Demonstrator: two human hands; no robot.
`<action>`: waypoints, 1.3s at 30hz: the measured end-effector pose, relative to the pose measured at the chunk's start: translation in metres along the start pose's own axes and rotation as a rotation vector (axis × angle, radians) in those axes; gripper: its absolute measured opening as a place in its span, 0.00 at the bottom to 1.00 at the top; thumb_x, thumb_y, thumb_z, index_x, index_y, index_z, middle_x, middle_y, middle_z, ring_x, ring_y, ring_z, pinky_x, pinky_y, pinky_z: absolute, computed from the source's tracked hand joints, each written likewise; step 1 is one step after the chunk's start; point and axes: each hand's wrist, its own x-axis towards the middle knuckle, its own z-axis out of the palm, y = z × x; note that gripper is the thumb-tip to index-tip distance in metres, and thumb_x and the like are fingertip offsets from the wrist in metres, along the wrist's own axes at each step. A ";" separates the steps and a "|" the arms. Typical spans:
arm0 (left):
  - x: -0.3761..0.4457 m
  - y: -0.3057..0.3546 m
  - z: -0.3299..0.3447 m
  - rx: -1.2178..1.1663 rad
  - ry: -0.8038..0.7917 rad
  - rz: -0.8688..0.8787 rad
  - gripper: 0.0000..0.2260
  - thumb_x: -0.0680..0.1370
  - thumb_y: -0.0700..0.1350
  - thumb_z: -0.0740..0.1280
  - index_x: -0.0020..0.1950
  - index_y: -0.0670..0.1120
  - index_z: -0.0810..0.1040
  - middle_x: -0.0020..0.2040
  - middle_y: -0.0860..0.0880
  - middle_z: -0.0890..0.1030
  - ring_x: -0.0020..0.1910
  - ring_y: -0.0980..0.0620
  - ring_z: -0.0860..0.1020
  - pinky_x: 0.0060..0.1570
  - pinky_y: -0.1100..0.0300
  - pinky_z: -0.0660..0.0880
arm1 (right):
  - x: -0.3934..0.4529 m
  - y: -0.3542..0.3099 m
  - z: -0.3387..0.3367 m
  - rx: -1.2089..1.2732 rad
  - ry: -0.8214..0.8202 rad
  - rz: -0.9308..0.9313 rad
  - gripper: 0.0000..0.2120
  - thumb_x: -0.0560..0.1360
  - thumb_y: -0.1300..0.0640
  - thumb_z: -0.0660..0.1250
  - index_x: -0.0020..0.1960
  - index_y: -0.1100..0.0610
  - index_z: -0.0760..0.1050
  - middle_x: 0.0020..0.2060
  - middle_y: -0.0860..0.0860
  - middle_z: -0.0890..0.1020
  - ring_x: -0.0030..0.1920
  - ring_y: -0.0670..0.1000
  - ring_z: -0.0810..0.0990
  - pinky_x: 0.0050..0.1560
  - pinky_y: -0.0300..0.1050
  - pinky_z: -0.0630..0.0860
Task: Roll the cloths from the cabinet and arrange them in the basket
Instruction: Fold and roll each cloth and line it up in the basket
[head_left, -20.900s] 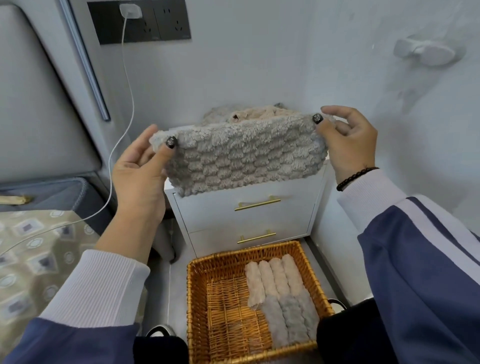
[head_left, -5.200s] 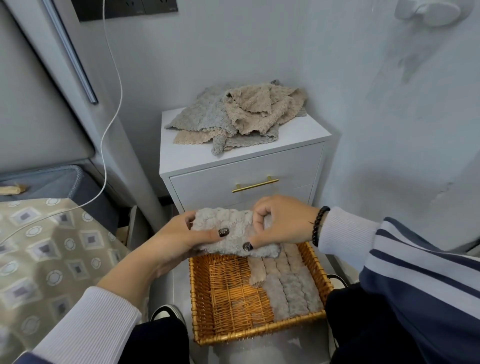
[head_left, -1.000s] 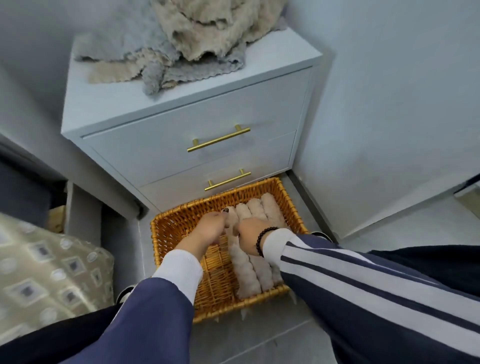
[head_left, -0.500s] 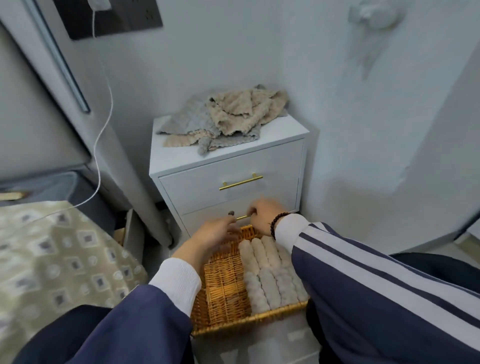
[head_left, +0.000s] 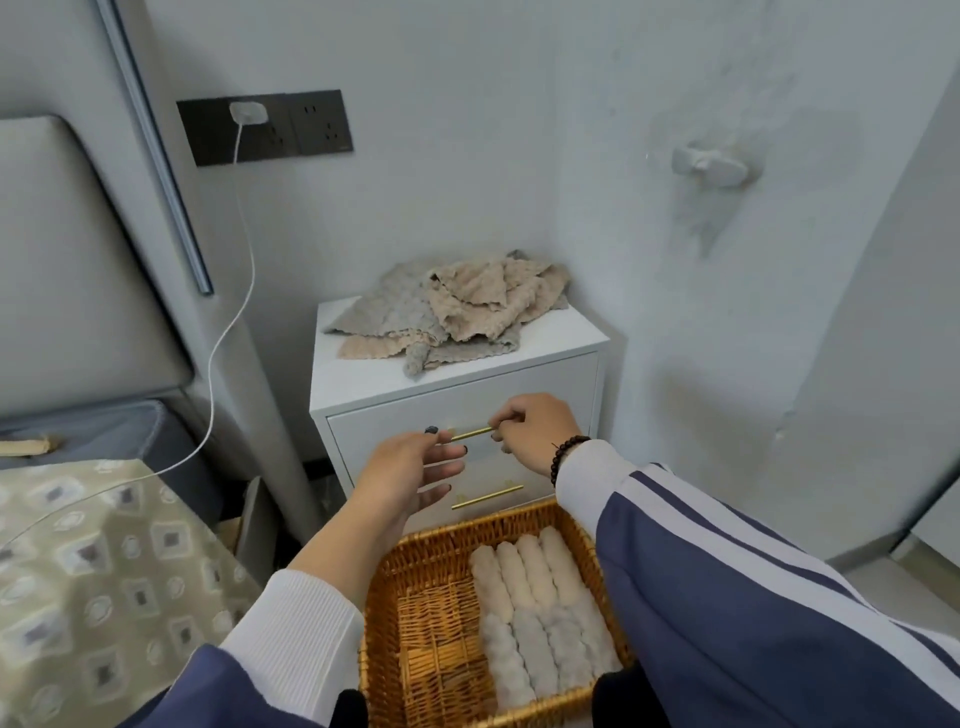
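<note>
Cloths (head_left: 457, 312) wait mid-frame; your last roll now sits in the basket (head_left: 415, 623), and your empty left hand (head_left: 410, 473) and right hand (head_left: 530, 431) have come up.

Cabinet (head_left: 363, 379) white, brass handles (head_left: 485, 498). Loose cloths (head_left: 457, 312) on it grey and beige. Basket (head_left: 415, 649) golden wicker; rolled cloths (head_left: 535, 597) beige behind, grey in front. My sleeves (head_left: 753, 597) navy, white-striped. Bedspread (head_left: 104, 571) olive, squares.
</note>
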 end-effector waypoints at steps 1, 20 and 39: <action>0.003 0.002 0.004 -0.015 -0.003 0.006 0.12 0.84 0.45 0.58 0.55 0.45 0.80 0.42 0.50 0.87 0.44 0.51 0.83 0.42 0.57 0.77 | 0.005 0.001 -0.001 0.020 0.016 0.016 0.12 0.75 0.63 0.60 0.44 0.53 0.81 0.47 0.52 0.85 0.49 0.53 0.82 0.56 0.48 0.78; 0.028 0.084 -0.012 -0.347 -0.108 0.070 0.12 0.82 0.44 0.58 0.51 0.46 0.81 0.42 0.49 0.87 0.35 0.56 0.83 0.39 0.61 0.77 | 0.158 -0.057 0.008 0.304 0.143 0.091 0.10 0.73 0.65 0.64 0.42 0.51 0.78 0.48 0.54 0.82 0.50 0.55 0.82 0.53 0.53 0.80; 0.021 0.083 -0.045 -0.343 -0.052 0.077 0.13 0.82 0.47 0.57 0.53 0.45 0.81 0.43 0.48 0.87 0.34 0.56 0.83 0.37 0.61 0.75 | 0.135 -0.068 0.030 0.686 0.247 -0.057 0.22 0.69 0.69 0.71 0.62 0.58 0.78 0.55 0.47 0.80 0.53 0.39 0.78 0.53 0.36 0.76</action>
